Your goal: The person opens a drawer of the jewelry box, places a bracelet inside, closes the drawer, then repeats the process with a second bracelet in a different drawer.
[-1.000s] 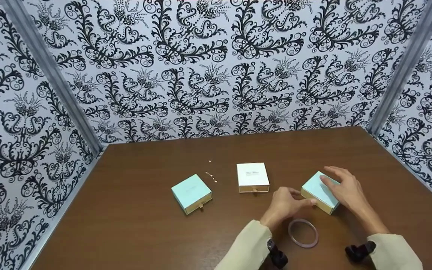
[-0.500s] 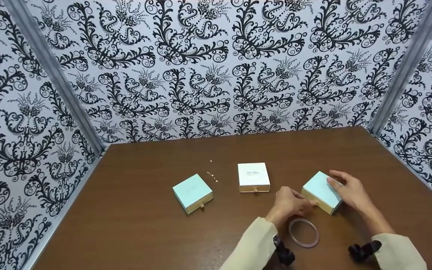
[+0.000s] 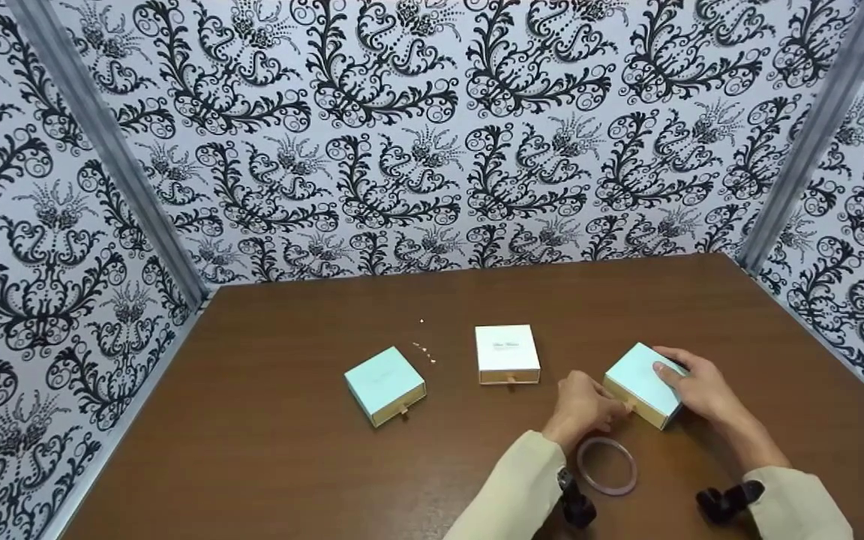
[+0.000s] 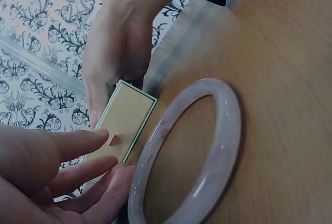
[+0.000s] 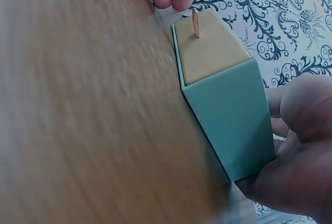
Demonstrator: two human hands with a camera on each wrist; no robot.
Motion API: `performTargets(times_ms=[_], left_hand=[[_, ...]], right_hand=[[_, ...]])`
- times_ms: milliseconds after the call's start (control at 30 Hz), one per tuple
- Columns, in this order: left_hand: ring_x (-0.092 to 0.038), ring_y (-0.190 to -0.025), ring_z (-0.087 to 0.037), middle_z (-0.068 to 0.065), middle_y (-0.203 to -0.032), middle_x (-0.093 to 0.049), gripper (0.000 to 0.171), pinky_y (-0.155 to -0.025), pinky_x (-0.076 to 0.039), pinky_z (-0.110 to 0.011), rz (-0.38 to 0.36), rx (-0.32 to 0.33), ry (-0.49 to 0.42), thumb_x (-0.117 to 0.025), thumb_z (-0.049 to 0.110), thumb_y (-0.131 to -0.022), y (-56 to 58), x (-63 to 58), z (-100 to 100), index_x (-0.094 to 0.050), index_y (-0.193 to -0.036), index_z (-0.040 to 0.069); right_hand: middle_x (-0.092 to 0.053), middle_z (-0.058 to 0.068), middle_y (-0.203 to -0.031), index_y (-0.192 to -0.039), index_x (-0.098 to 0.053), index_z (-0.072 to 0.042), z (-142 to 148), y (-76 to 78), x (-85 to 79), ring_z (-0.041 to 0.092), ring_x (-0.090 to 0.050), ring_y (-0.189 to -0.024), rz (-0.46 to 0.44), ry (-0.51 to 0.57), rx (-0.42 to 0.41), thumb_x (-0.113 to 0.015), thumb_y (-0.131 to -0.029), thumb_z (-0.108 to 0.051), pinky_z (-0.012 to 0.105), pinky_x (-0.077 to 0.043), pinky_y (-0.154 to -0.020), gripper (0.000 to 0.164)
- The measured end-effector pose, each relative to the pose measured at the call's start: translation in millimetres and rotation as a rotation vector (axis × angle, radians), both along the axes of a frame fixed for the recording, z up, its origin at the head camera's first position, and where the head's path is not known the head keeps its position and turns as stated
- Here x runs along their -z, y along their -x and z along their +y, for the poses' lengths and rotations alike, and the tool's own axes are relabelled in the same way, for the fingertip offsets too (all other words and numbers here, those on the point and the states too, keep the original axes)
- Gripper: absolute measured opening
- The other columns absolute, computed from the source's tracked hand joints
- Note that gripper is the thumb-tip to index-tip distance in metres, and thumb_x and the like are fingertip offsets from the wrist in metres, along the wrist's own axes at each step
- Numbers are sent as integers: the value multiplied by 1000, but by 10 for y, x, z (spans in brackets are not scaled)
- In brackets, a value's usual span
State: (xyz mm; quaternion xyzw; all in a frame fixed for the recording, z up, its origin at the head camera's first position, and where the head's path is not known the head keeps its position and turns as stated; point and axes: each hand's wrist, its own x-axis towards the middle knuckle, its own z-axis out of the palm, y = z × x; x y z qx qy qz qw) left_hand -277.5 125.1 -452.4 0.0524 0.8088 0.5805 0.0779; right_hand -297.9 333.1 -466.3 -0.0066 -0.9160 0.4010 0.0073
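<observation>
On the right of the table, a mint-green drawer box (image 3: pixel 643 379) shows its gold front and small ribbon pull tab (image 4: pixel 114 140). My right hand (image 3: pixel 706 386) holds this box, thumb on the lid and the other fingers along its far right side. At the gold front is my left hand (image 3: pixel 586 405), its fingertips (image 4: pixel 98 140) close about the tab. In the right wrist view, a gap shows between those fingertips and the tab. A pale pinkish bangle (image 3: pixel 607 466) lies flat on the table, just below the left hand.
A white drawer box (image 3: pixel 507 351) stands mid-table, and another mint-green drawer box (image 3: pixel 385 381) is left of it. Several small white bits (image 3: pixel 424 351) lie between them. Patterned walls (image 3: pixel 432 150) close off the back and sides of the brown table (image 3: pixel 267 420).
My right hand has drawn its fingers in around the box's far right side. The left hand has shifted slightly right, towards the tab. The box and bangle stay put.
</observation>
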Motion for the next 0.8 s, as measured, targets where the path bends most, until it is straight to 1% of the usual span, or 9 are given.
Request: performTargets(times_ms=[100,200,300,400,533,667,800], left_hand=[[-69,-53,-24,-11,-63,-73,13,-49,-56,-29,14,0,12,-86,5,-75,1,-1,4,-78,-67,1],[-62,-47,-17,-8,-60,-72,14,-46,-53,-27,13,2,31,-87,7,-75,4,10,13,-78,-66,2],[-51,-41,-9,-5,-54,-68,17,-42,-45,-22,13,-5,55,-88,9,-73,3,27,47,-76,-63,3],[-44,-41,-5,0,-50,-64,19,-42,-36,-19,32,-24,128,-90,13,-71,-2,58,78,-75,-61,6],[-44,-45,-5,7,-48,-58,23,-44,-34,-20,47,-60,226,-90,21,-71,-5,80,126,-73,-59,10],[-45,-49,-7,8,-50,-54,26,-47,-34,-22,30,-86,242,-90,23,-73,1,76,162,-70,-59,11],[-45,-52,-8,8,-53,-52,28,-51,-35,-23,37,-104,258,-89,22,-73,2,62,178,-67,-60,12]], right_hand=[[-44,37,-144,-147,-42,6,-8,5,-2,30,-54,-101,-1,-1,-1,-47,-106,-35,28,-40,-80,58],[-43,37,-144,-146,-42,7,-9,6,0,35,-52,-105,-3,3,-2,-47,-106,-35,30,-39,-82,58],[-44,37,-143,-146,-43,6,-3,2,-12,36,-52,-106,-4,2,1,-47,-106,-35,30,-39,-82,58],[-46,36,-142,-145,-44,6,-14,6,1,34,-52,-105,-12,7,-2,-48,-106,-35,29,-40,-81,57],[-48,35,-139,-144,-45,7,-15,6,12,31,-53,-102,1,-3,-4,-49,-106,-34,27,-40,-79,57],[-51,35,-137,-142,-47,8,-10,5,14,31,-53,-102,34,-19,-5,-51,-105,-31,25,-40,-78,54],[-49,36,-138,-142,-46,8,1,10,0,33,-52,-103,35,-19,-10,-50,-106,-33,27,-39,-80,55]])
